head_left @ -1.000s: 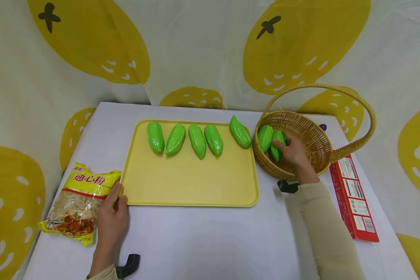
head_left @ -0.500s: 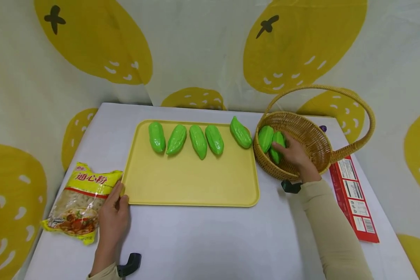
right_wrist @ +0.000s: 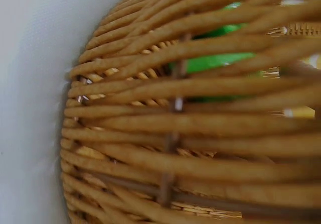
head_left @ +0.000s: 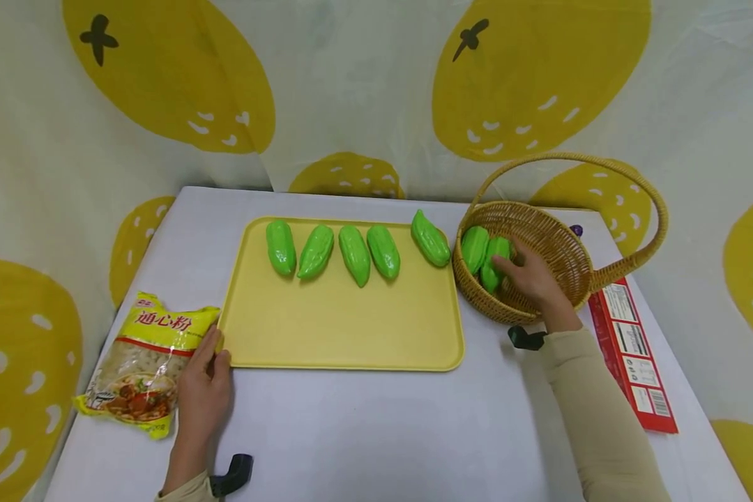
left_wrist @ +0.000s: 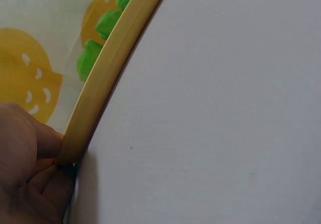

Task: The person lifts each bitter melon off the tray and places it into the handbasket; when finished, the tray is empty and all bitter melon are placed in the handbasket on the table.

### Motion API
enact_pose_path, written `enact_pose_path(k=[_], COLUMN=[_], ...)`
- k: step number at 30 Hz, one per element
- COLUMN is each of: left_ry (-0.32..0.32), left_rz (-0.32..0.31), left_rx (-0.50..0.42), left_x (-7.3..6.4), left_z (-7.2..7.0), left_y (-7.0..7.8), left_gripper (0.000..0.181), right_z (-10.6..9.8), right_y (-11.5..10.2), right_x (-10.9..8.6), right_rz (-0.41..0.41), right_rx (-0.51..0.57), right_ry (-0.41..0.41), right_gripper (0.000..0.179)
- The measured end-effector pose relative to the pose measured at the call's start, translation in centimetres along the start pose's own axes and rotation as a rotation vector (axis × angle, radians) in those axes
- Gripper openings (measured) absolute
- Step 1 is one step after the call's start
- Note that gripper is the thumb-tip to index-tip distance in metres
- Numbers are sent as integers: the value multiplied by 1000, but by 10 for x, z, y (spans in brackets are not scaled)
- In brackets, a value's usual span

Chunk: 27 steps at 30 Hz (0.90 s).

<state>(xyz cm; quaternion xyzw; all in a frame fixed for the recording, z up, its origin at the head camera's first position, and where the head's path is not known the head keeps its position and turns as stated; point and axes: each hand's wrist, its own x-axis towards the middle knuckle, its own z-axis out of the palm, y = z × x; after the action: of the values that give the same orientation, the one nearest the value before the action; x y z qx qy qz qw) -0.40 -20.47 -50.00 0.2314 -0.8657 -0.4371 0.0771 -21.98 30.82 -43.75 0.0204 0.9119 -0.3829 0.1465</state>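
here: left hand (head_left: 203, 387), pinching yellow tray (head_left: 345, 324) at its eight o'clock corner; right hand (head_left: 535, 275), clamped on green pod (head_left: 495, 249), nine o'clock inside wicker basket (head_left: 555, 240); bag (head_left: 141, 362) lettered "通心粉", eight o'clock; red box (head_left: 634, 357), print too small, four o'clock.

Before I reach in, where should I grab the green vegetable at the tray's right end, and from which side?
I'd pinch that green vegetable across its thick middle, coming from above and the near side. It is long, with its pointed tip over the far rim of the tray, while the basket stands close on its right.
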Motion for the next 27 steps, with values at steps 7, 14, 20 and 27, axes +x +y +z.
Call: enact_pose_path(k=[7, 14, 20, 27], left_ry=[7, 2, 10, 15], left_rz=[11, 5, 9, 16], left_rx=[6, 7, 8, 6], left_x=[0, 0, 0, 0], left_z=[0, 1, 1, 1], left_y=[-1, -2, -3, -3], left_gripper=[49, 49, 50, 49], right_z=[-5, -3, 3, 17], right_y=[-8, -22, -38, -56], right_x=[-17, -33, -43, -46], right_rz=[-11, -76, -156, -288], right_rx=[51, 111, 145, 222], right_ry=[63, 106, 147, 132], right_gripper=[77, 74, 70, 69])
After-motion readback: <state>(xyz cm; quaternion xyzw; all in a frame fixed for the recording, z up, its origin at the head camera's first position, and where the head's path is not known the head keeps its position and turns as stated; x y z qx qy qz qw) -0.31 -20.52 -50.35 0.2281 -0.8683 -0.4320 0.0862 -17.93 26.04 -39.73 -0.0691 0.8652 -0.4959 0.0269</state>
